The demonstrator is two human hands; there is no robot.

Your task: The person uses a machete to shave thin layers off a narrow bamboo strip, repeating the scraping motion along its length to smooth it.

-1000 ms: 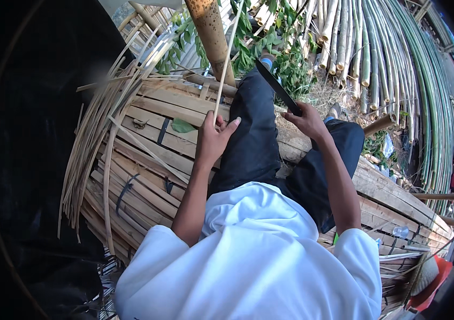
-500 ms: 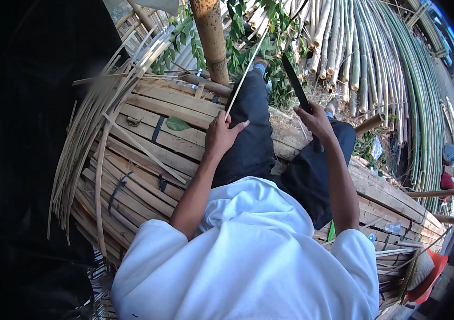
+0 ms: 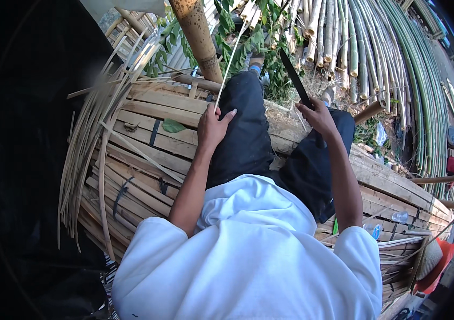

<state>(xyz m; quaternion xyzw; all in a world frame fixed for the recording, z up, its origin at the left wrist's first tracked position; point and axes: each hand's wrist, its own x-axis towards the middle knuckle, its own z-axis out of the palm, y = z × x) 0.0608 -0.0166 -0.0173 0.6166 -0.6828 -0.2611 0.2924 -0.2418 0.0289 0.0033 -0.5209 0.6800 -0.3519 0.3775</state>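
Note:
My left hand [image 3: 212, 127] grips the lower end of a thin pale bamboo strip [image 3: 232, 58] that rises up and away from me over my left knee. In my right hand [image 3: 317, 114] is a long dark knife [image 3: 295, 79], its blade pointing up and slightly left, apart from the strip. I sit on a platform of split bamboo slats [image 3: 147, 144], in dark trousers and a white shirt.
A loose sheaf of thin bamboo strips [image 3: 85, 154] curves down the platform's left side. A thick bamboo post [image 3: 197, 34] stands ahead with green leaves behind it. Many long bamboo poles [image 3: 392, 64] lie at the upper right. Another person [image 3: 453, 152] is at the far right edge.
My right hand has raised the knife so its blade now points more upward. My left hand has shifted slightly up with the strip.

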